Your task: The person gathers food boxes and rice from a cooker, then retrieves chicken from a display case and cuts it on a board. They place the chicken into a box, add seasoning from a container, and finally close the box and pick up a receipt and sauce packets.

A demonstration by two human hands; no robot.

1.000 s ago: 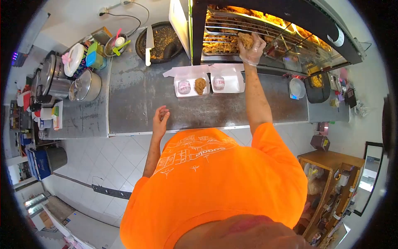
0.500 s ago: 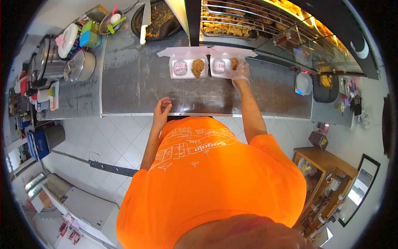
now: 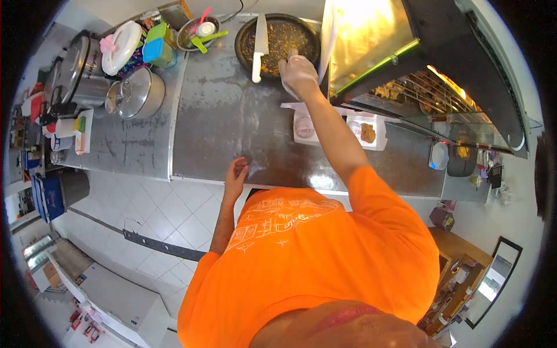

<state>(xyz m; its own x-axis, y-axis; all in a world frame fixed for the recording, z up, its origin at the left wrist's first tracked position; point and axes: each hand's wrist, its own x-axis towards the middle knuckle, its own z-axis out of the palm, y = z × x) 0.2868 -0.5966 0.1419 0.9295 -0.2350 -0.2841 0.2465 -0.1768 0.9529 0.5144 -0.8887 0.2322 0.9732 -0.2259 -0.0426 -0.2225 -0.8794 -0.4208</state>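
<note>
My right hand [image 3: 299,74], in a clear plastic glove, reaches over the near right rim of a round dark stone mortar dish [image 3: 246,49] smeared with reddish-orange paste. Its fingers look apart, with nothing visible in them. A white-handled knife [image 3: 260,47] lies across the dish, left of this hand. Below my right forearm stand two open white boxes: the right box [image 3: 380,142] holds a wrapped round bundle and a piece of fried chicken [image 3: 368,133]; the left box [image 3: 304,139] shows a wrapped bundle, partly hidden by my arm. My left hand [image 3: 236,174] rests empty at the counter's front edge, fingers loosely curved.
A lit glass display case [image 3: 400,81] with fried food stands right of the dish. Lidded pots [image 3: 142,95], tubs and a bowl with spoons [image 3: 197,33] crowd the counter's left side. A pale bowl [image 3: 439,156] sits at the far right.
My right hand has left the chicken in the right box and moved left and away from me to the stone dish. The view has turned left; my left hand stays by the counter edge.
</note>
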